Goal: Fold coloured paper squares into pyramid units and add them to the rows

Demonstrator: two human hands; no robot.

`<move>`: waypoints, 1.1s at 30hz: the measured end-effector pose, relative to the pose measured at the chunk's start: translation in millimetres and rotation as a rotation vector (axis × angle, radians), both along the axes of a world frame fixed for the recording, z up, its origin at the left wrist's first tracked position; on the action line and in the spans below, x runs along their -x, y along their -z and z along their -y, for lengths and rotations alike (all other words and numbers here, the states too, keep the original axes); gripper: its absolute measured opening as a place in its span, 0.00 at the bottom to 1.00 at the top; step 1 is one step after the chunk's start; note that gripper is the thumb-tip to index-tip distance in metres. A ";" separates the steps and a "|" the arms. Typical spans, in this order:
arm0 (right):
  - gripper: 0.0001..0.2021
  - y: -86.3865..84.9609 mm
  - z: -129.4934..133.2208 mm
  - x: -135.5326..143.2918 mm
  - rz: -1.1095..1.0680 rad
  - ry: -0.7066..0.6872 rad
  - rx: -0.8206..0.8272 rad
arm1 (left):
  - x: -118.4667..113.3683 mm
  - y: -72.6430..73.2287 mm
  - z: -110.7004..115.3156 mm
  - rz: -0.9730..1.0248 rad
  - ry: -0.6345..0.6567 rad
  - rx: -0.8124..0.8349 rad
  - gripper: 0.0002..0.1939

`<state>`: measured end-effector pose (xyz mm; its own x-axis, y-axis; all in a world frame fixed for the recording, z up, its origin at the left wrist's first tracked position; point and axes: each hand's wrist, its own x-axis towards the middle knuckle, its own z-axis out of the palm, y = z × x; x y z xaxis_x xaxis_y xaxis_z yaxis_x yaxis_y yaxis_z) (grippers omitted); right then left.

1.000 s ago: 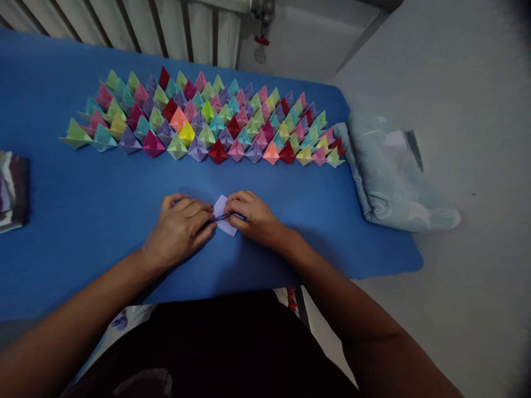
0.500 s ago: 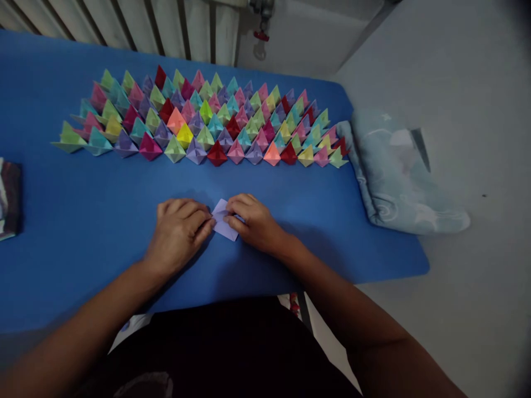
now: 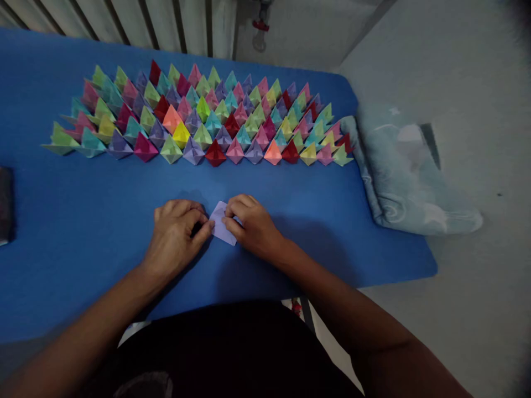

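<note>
A small folded piece of lilac paper (image 3: 223,228) lies on the blue table, between my two hands. My left hand (image 3: 176,229) pinches its left corner between thumb and fingers. On the other side, my right hand (image 3: 251,224) has thumb and fingertips closed on the paper's upper right part, which they partly hide. Beyond my hands stand several rows of folded paper boats (image 3: 214,153) in many colours, packed close together.
The blue table (image 3: 83,221) runs along a white radiator (image 3: 191,27) with a red-handled valve (image 3: 260,25). A folded grey-blue patterned cloth (image 3: 398,182) lies over the right edge by the wall. A dark object (image 3: 5,204) sits at the far left.
The camera view has shifted slightly. Both hands stay on the lilac paper, whose right half looks folded over a little more, with small finger movements.
</note>
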<state>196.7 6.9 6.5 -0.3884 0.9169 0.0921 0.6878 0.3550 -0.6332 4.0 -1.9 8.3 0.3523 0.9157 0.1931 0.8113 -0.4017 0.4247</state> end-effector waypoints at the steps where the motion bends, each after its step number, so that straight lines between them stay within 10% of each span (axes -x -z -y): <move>1: 0.06 0.0 0.0 0.6 -0.003 0.004 -0.002 | -0.2 -0.5 0.0 -0.001 -0.008 0.011 0.13; 33: 0.13 4.7 2.3 4.0 0.046 0.013 -0.062 | 5.0 2.4 6.7 -0.067 -0.093 -0.060 0.10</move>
